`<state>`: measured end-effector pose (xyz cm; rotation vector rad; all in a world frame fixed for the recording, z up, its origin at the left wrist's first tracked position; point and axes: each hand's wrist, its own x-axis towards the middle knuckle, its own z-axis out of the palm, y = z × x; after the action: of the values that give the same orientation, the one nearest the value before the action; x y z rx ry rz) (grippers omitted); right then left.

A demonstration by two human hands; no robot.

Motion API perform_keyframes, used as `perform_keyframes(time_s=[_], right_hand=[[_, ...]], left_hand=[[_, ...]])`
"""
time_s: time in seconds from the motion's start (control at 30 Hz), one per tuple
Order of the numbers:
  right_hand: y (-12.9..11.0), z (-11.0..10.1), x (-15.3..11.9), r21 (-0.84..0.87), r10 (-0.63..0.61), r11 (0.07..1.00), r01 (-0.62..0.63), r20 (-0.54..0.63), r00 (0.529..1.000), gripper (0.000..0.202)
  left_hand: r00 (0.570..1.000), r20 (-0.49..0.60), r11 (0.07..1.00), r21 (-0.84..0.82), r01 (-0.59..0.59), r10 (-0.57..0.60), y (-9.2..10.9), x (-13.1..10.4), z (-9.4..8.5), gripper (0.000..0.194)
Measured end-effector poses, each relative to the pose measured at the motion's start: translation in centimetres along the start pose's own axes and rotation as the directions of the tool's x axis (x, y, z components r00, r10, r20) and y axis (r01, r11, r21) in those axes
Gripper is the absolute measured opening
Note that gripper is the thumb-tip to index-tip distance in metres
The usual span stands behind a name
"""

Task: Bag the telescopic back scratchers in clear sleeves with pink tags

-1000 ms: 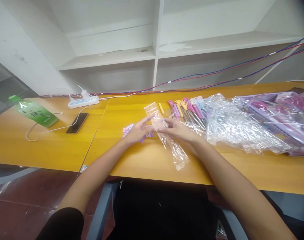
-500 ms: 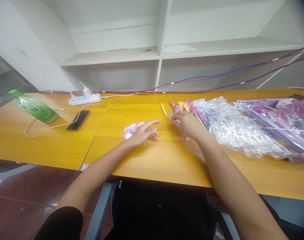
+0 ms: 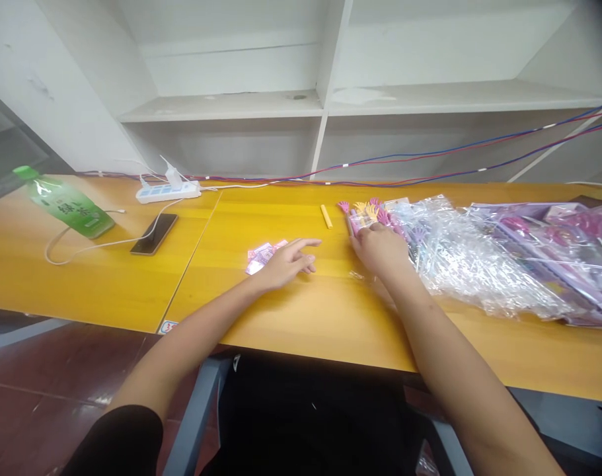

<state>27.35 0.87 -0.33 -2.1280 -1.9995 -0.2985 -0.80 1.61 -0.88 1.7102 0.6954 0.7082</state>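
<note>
My left hand [image 3: 287, 264] hovers low over the table, its fingers stretched out and apart with nothing in them. Small pink and purple printed cards [image 3: 262, 256] lie beside it, partly behind the wrist. Over on the right, my right hand [image 3: 382, 252] reaches down onto a bunch of plastic sticks with hand-shaped ends [image 3: 367, 210], coloured pink, yellow and purple. Its fingers are curled together against their handles; the fingertips are partly hidden. A scrap of clear film [image 3: 356, 275] shows below that hand. One short yellow stick [image 3: 326, 216] lies alone between the hands.
Clear plastic bags [image 3: 464, 258] are heaped right of my right hand, against a purple box [image 3: 543, 264] of wrapped pink items. To the left are a phone [image 3: 154, 234], a green bottle [image 3: 70, 206] and a power strip [image 3: 168, 191]. White shelving [image 3: 221, 109] stands behind the table.
My right hand has shifted slightly right, onto the sticks' handles. The yellow stick now shows fully. My left hand stays almost where it was.
</note>
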Motion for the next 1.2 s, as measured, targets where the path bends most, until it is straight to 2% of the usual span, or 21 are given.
perform_keyframes(time_s=[0.2, 0.47, 0.67, 0.77, 0.83, 1.0, 1.07, 1.13, 1.2], right_hand=[[-0.9, 0.7, 0.7, 0.028, 0.042, 0.999, -0.041, -0.006, 0.999, 0.054], [-2.8, 1.0, 1.0, -0.021, 0.111, 0.994, -0.110, 0.027, 0.993, 0.052], [-4.6, 0.2, -0.3, -0.070, 0.076, 0.995, -0.065, 0.164, 0.984, 0.044], [-5.5, -0.6, -0.9, -0.120, 0.038, 0.993, -0.006, 0.261, 0.965, 0.038], [-5.9, -1.3, -1.3, -0.121, 0.015, 0.992, 0.020, 0.283, 0.959, 0.037], [-6.6, -3.0, -2.1, 0.012, 0.152, 0.988, -0.156, 0.155, 0.976, 0.043], [-6.9, -3.4, -2.4, 0.099, 0.156, 0.980, -0.172, 0.150, 0.976, 0.043], [-7.1, -3.3, -2.7, 0.241, 0.089, 0.962, -0.129, 0.169, 0.982, 0.038], [-7.5, -2.9, -3.2, 0.451, -0.073, 0.893, -0.013, 0.173, 0.982, 0.036]], left_hand=[[1.000, -0.007, 0.997, 0.071, -0.001, 0.002, 0.6, -0.1, 0.2, 0.048], [1.000, -0.014, 0.994, 0.105, -0.006, 0.007, 1.0, -0.2, 0.3, 0.044], [1.000, -0.018, 0.994, 0.113, -0.005, 0.007, 1.1, -0.1, 0.3, 0.042], [1.000, -0.024, 0.994, 0.108, -0.012, 0.015, 0.9, -0.1, 0.4, 0.039], [0.999, -0.037, 0.994, 0.105, -0.016, 0.020, 0.8, -0.1, 0.3, 0.036], [0.997, -0.079, 0.998, 0.062, -0.020, 0.025, 0.4, 0.0, 0.1, 0.038], [0.995, -0.099, 1.000, 0.020, -0.008, 0.010, 0.0, 0.1, 0.0, 0.044], [0.992, -0.123, 0.999, -0.032, 0.011, -0.015, -0.3, 0.3, 0.0, 0.051], [0.989, -0.143, 0.996, -0.087, 0.013, -0.026, -0.6, 0.6, -0.1, 0.055]])
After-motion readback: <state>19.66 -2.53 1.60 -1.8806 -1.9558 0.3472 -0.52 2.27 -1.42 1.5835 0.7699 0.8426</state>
